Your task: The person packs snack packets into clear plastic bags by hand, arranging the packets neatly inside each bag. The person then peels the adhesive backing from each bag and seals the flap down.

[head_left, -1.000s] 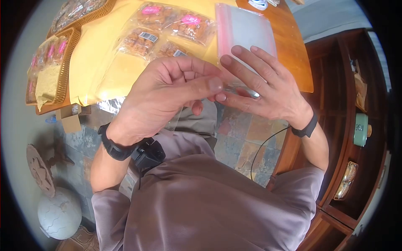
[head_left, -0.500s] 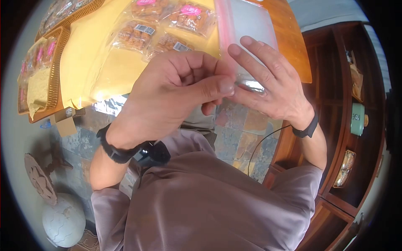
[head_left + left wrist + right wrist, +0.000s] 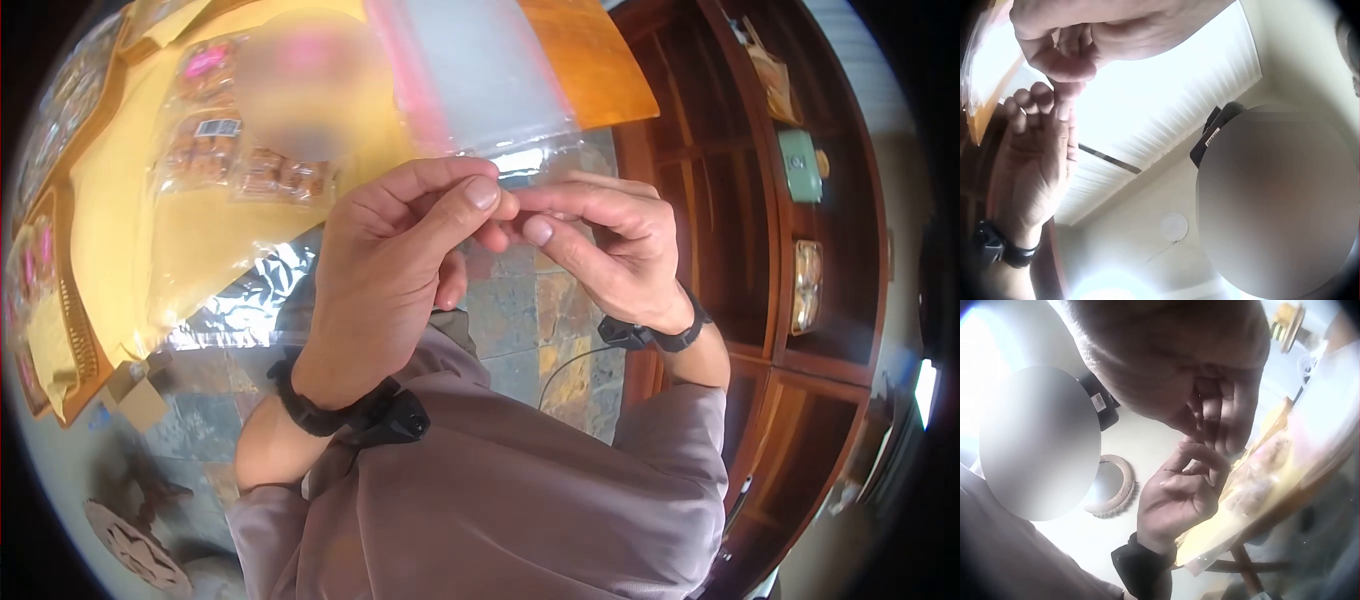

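Observation:
In the head view my left hand (image 3: 400, 260) is raised in front of the table, its fingers curled and the thumb pressed to the index fingertip. Opposite it my right hand (image 3: 620, 245) reaches over, index finger fairly straight and thumb apart below it. Its index tip meets the left fingertips. I cannot tell whether something thin or clear is between them. Beyond the hands lies a stack of clear plastic bags (image 3: 480, 60) with pink edges. Left of it on yellow cloth (image 3: 120, 240) are clear packs of brown snacks (image 3: 195, 155) with pink and barcode labels.
Shiny clear plastic (image 3: 250, 300) hangs over the near table edge. Wicker baskets (image 3: 75, 340) of packs stand at the left. A dark wooden shelf (image 3: 700, 200) on the right holds a green box (image 3: 800, 165). Stone tiles (image 3: 500, 315) cover the floor.
The head view has swung right. My right hand has turned from spread, upward fingers to its index pointing at the left hand; the left thumb and index stay together.

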`<state>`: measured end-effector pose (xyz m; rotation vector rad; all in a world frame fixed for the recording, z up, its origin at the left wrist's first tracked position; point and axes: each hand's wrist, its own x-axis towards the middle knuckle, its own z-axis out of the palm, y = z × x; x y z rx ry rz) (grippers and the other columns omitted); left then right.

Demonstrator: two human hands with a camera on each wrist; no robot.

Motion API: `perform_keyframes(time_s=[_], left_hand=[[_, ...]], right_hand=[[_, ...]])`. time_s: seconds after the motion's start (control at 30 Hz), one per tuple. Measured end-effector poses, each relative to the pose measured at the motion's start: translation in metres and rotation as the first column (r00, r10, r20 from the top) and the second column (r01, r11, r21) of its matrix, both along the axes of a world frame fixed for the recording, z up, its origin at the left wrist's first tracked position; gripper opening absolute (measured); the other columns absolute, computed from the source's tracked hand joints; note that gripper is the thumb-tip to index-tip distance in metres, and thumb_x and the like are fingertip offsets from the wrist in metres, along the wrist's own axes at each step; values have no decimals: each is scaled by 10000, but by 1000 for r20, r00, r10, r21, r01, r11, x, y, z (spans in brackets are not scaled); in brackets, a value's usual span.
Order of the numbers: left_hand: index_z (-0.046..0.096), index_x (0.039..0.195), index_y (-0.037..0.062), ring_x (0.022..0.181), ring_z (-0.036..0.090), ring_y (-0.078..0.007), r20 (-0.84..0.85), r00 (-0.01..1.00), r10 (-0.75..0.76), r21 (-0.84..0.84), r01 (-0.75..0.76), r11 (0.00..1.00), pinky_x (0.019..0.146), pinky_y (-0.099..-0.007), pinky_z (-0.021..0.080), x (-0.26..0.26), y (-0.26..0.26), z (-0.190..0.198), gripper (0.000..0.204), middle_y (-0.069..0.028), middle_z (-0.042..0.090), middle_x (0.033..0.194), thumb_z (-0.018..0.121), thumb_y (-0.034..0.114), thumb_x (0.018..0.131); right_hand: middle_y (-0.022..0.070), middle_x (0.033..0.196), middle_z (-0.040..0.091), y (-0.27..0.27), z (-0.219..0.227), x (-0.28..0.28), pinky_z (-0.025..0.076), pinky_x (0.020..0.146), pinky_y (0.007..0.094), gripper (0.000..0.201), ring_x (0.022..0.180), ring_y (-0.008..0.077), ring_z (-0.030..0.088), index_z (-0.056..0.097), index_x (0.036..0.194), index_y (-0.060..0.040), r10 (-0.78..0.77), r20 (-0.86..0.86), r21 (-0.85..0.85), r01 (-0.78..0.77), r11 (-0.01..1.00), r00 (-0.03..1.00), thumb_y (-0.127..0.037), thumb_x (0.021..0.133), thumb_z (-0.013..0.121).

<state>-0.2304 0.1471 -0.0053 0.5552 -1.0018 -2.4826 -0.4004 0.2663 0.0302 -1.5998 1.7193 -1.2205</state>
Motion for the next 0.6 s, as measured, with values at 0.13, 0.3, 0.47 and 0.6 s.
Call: perform_keyframes(time_s=[0.13, 0.3, 0.47, 0.6], left_hand=[[686, 1165, -3, 795, 643, -73, -19, 999, 44, -80, -46, 996, 482, -165, 428, -8, 9, -3, 204, -78, 741, 973, 672, 131, 1012], [686, 1144, -27, 783, 664, -64, -6, 998, 65, -101, -65, 993, 479, -166, 461, -12, 16, -8, 192, -89, 751, 948, 680, 104, 1003], [694, 1154, -4, 772, 632, -52, 41, 995, 95, -214, -85, 973, 458, -158, 397, -15, 21, -11, 193, -81, 745, 958, 676, 118, 1006], [695, 1151, 0, 776, 639, -55, 95, 992, 89, -297, -57, 953, 496, -172, 429, -16, 30, -14, 181, -69, 741, 964, 677, 92, 996]], right_hand=[[99, 928, 779, 9, -4, 1, 570, 651, 243, 192, 799, 113, 735, 773, 1117, -15, -37, 26, 2, 37, 999, 999, -33, 928, 744], [98, 882, 775, 13, -1, -1, 558, 635, 237, 162, 735, 97, 718, 790, 1075, -29, -91, -46, 28, 92, 995, 995, -43, 920, 745], [60, 764, 753, 9, -4, -10, 531, 565, 227, 101, 652, 77, 690, 800, 970, -28, -75, -166, 30, 81, 996, 983, -42, 899, 729], [24, 702, 724, 7, -5, -12, 502, 522, 218, 73, 623, 65, 674, 786, 892, -22, -168, 72, 201, 150, 968, 983, -31, 904, 715]])
